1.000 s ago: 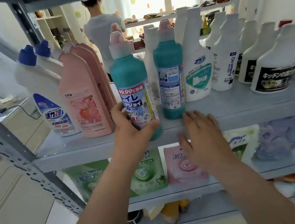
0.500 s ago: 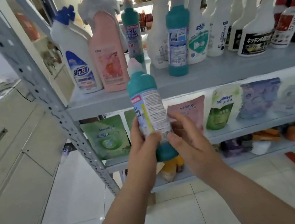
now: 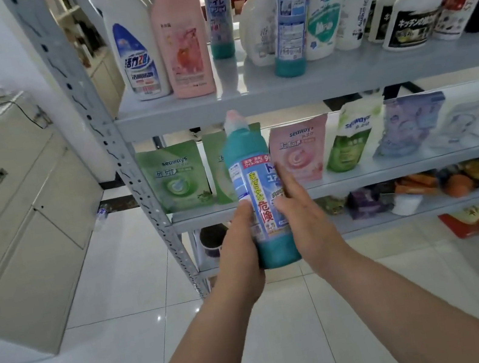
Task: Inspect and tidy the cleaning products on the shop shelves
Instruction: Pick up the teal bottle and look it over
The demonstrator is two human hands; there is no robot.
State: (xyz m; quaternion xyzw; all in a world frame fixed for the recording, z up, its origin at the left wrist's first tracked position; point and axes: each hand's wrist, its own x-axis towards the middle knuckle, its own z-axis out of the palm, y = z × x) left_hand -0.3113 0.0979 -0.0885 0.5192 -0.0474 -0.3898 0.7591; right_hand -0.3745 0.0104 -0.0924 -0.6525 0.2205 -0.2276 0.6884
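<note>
The bottle (image 3: 258, 197) is held clear of the shelves, nearly upright, with its pale cap tipped slightly to the left. Its lower half is gripped by the left hand (image 3: 240, 245). The thumb is curled onto the label's left edge and the other fingers are wrapped behind, out of sight. The right hand (image 3: 306, 220) is laid against the bottle's right side, fingers (image 3: 282, 178) straight, together and pointing up, with the thumb tip touching the label. Half a second ago these fingers were curled round the label. They have since been straightened, and the bottle has been turned so that red warning characters are shown between the two thumbs. A second ago it was gripped by the left hand alone on the top shelf (image 3: 342, 80). A pink pouch (image 3: 298, 151) is seen just behind the right fingertips, and a second bottle (image 3: 288, 19) well above them. A green pouch (image 3: 175, 176) stands left of the left fingers.
</note>
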